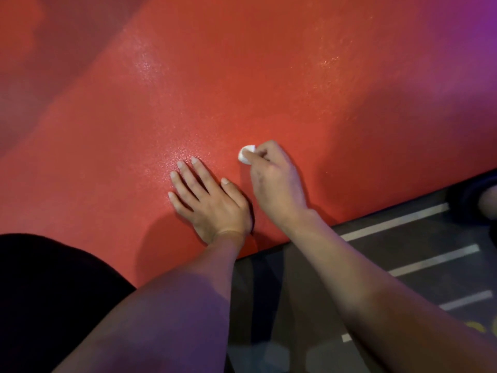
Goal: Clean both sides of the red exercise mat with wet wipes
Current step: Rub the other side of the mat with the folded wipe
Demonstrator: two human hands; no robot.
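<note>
No readable writing or labels. Mat red, fine pebbled texture, glossy patches catching light, lies flat, fills most of view; near edge runs diagonally along dark floor with white stripes. Left hand flat on mat near that edge, fingers straight, spread. Right hand just beside it, fingers curled, pinching small white wipe wadded against mat. Dark clothing at lower left.
</note>
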